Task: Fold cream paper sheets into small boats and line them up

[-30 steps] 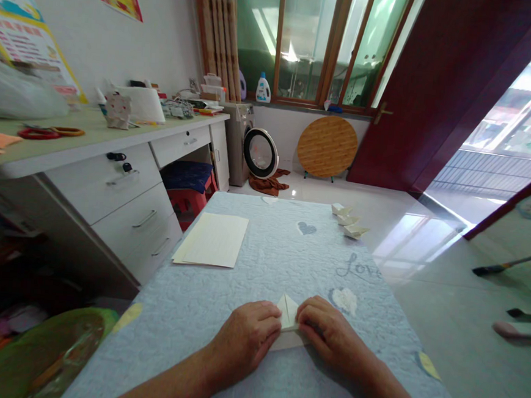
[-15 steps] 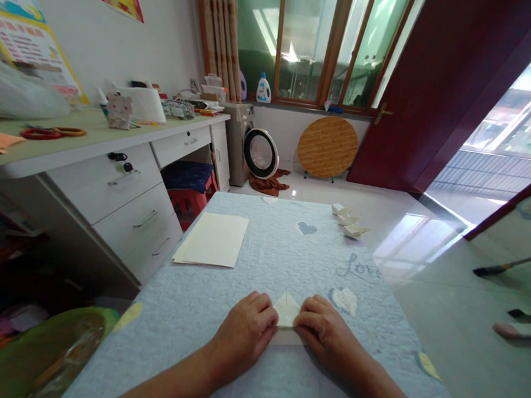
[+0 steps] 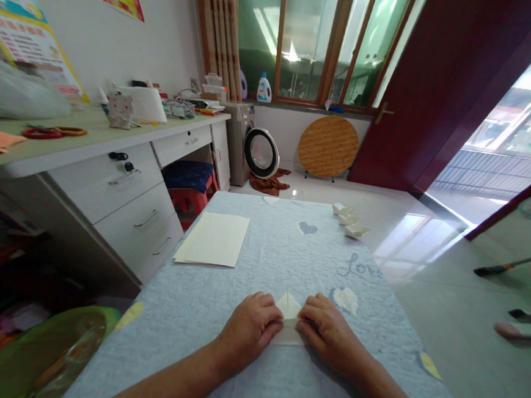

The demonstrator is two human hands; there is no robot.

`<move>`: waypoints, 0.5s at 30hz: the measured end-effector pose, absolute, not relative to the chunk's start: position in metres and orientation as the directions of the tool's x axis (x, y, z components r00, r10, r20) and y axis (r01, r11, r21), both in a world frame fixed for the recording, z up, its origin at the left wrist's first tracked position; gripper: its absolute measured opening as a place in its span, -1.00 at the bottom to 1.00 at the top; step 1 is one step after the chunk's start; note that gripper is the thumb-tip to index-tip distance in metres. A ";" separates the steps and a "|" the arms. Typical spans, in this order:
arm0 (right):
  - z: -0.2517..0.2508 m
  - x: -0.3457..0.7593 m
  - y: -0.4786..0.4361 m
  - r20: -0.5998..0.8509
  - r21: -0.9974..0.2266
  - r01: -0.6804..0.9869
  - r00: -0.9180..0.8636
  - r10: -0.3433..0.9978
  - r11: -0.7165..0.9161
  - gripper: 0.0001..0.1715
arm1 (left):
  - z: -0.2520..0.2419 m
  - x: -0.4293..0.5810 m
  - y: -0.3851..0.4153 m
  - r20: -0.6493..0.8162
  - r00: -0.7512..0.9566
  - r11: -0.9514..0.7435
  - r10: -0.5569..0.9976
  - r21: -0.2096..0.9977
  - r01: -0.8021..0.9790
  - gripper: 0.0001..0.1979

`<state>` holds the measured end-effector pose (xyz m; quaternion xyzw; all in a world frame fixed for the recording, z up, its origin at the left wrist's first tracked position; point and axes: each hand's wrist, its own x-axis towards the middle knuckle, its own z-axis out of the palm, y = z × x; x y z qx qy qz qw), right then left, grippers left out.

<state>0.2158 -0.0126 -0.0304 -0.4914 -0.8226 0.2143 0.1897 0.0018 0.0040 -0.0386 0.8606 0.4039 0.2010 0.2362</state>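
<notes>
A cream sheet of folded paper (image 3: 290, 308) lies near the front of the cloth-covered table, its far end folded to a point with a centre crease. My left hand (image 3: 256, 322) is closed on its left side, fingers curled and thumb along the lower strip. On the right side my right hand (image 3: 323, 326) grips the same paper in a like way. Between the hands a narrow strip of the near edge is turned up over the pointed part. The paper's outer corners are hidden under my fingers.
A stack of cream paper (image 3: 214, 239) lies at the left of the table (image 3: 284, 249). Several small folded paper boats (image 3: 356, 231) stand in a row at the far right edge. A green-lined bin (image 3: 99, 321) is at the lower left, beside a white desk (image 3: 110, 181).
The near strip of the paper has been turned up a little over the pointed part. My left hand has shifted slightly to the right, closer to my right hand.
</notes>
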 end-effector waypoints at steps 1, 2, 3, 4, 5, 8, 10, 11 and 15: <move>-0.031 0.216 -0.012 0.099 -0.529 0.740 -0.434 0.895 0.417 -0.79 | -0.038 0.002 0.005 0.141 0.577 -0.542 0.805 0.569 0.618 -0.89; -0.031 0.217 -0.012 0.097 -0.517 0.751 -0.424 0.900 0.410 -0.78 | -0.037 0.002 0.005 0.127 0.564 -0.527 0.816 0.565 0.635 -0.89; -0.032 0.218 -0.012 0.097 -0.507 0.761 -0.416 0.904 0.404 -0.78 | -0.037 0.002 0.005 0.114 0.555 -0.516 0.824 0.556 0.652 -0.88; -0.032 0.219 -0.012 0.096 -0.498 0.769 -0.411 0.907 0.401 -0.77 | -0.036 0.002 0.005 0.102 0.548 -0.507 0.830 0.544 0.668 -0.87; -0.032 0.220 -0.011 0.093 -0.490 0.776 -0.406 0.909 0.397 -0.77 | -0.035 0.002 0.005 0.092 0.541 -0.502 0.836 0.529 0.684 -0.86; -0.033 0.222 -0.011 0.070 -0.469 0.799 -0.392 0.917 0.377 -0.76 | -0.034 0.002 0.005 0.076 0.514 -0.483 0.854 0.479 0.733 -0.82; -0.034 0.223 -0.010 0.054 -0.457 0.814 -0.377 0.925 0.358 -0.76 | -0.034 0.001 0.005 0.069 0.490 -0.465 0.869 0.451 0.762 -0.81; -0.034 0.223 -0.011 0.049 -0.450 0.823 -0.366 0.929 0.347 -0.76 | -0.034 0.000 0.006 0.066 0.478 -0.455 0.876 0.439 0.775 -0.81; -0.033 0.224 -0.011 0.035 -0.421 0.852 -0.327 0.944 0.311 -0.78 | -0.032 -0.003 0.006 0.055 0.438 -0.420 0.897 0.410 0.809 -0.83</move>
